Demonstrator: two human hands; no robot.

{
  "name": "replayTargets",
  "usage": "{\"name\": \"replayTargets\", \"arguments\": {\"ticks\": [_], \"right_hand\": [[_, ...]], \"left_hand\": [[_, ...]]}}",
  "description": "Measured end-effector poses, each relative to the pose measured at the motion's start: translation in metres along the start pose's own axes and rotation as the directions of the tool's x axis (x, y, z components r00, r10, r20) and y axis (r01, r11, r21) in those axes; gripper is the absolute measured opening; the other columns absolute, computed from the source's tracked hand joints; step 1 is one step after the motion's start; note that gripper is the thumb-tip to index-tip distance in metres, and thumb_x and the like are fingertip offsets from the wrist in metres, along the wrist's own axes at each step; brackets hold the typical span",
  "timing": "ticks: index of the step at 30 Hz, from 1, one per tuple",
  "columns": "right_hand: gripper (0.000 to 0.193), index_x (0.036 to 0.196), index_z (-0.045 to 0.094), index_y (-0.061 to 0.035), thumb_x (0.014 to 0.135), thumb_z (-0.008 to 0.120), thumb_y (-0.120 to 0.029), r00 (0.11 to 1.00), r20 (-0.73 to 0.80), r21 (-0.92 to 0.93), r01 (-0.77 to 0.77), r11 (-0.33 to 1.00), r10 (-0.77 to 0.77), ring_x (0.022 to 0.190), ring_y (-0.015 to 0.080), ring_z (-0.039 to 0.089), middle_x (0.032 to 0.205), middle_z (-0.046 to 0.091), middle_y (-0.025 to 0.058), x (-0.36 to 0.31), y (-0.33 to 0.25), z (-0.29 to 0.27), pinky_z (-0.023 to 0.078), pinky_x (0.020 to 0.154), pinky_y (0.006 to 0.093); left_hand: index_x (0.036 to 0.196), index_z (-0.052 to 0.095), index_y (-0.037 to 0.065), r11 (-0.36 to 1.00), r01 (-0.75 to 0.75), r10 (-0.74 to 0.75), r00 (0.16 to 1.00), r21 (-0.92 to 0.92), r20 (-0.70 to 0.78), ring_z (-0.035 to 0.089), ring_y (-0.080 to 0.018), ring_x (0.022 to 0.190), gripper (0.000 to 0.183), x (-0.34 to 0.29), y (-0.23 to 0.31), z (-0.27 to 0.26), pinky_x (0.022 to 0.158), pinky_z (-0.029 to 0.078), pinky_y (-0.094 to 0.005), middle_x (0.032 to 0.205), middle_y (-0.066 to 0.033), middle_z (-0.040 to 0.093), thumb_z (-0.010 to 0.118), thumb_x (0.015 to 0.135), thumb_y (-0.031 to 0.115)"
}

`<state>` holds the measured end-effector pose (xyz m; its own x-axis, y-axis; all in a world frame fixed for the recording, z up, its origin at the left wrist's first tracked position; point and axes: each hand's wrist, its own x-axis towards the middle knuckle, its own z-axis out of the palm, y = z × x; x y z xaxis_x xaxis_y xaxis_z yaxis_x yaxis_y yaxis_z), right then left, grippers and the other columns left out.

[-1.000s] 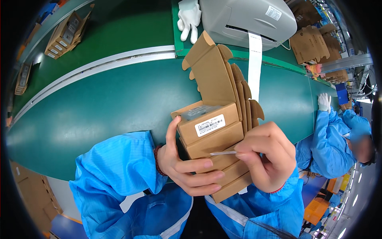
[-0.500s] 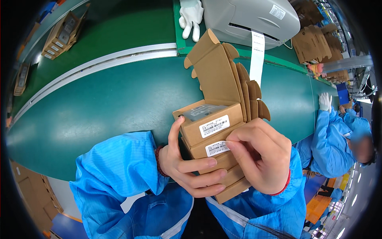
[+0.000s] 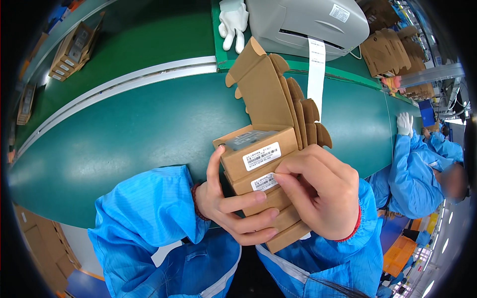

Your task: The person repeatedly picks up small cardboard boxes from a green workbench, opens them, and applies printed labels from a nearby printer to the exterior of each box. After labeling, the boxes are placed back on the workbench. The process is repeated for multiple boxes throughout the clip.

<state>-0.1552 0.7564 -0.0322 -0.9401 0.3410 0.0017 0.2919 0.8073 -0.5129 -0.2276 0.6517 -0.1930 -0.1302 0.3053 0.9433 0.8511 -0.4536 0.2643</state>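
Observation:
My left hand (image 3: 232, 211) is wrapped around the left side of a stack of brown cardboard boxes (image 3: 288, 233), its thumb at the top box's edge and its fingers spread across the fronts. The top box (image 3: 232, 166) has its lid raised, and a grey packaged item (image 3: 247, 139) lies inside. A white printed label (image 3: 262, 156) is on its front. On the box below is a second white label (image 3: 264, 182), whose right end is pinched between the thumb and forefinger of my right hand (image 3: 320, 191). Whether that end is stuck down cannot be seen.
A grey label printer (image 3: 308, 25) with a white label strip (image 3: 316, 74) hanging out stands beyond the green table (image 3: 124, 124). A white glove (image 3: 232, 22) lies beside it. Boxes (image 3: 72, 52) sit at far left. A co-worker in blue (image 3: 422, 169) is at right.
The whole view has shifted slightly left. My right fingertips have moved a little left along the second label; my left hand keeps its grip on the stack.

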Motion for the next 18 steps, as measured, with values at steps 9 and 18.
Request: {"name": "replayTargets", "arguments": {"ticks": [9,18], "right_hand": [[0.043,0.092,0.053,-0.0025,0.058,0.077,-0.01,0.996,-0.088,-0.285,-0.004,0.959,-0.022,0.041,0.0099,0.039,0.06,0.049,0.002,0.014,0.004,-0.019,0.031,0.039,0.0216],[0.031,0.102,0.052,-0.0043,0.074,0.063,-0.006,0.984,-0.146,-0.188,-0.125,0.974,0.098,0.084,0.0172,0.054,0.096,0.055,0.0092,0.06,0.17,-0.067,0.046,0.064,0.0268]], "left_hand": [[0.106,0.043,0.035,0.999,0.026,-0.027,0.999,0.043,0.031,0.038,-0.0141,0.111,0.03,-0.005,0.002,0.0,0.082,0.027,-0.0756,0.109,0.012,0.044,0.057,0.079,0.032],[0.108,0.042,0.034,0.999,-0.002,0.007,0.993,-0.042,0.12,0.034,-0.018,0.115,0.035,0.002,-0.004,-0.003,0.084,0.023,-0.0765,0.112,0.0087,0.043,0.059,0.078,0.036]]}}
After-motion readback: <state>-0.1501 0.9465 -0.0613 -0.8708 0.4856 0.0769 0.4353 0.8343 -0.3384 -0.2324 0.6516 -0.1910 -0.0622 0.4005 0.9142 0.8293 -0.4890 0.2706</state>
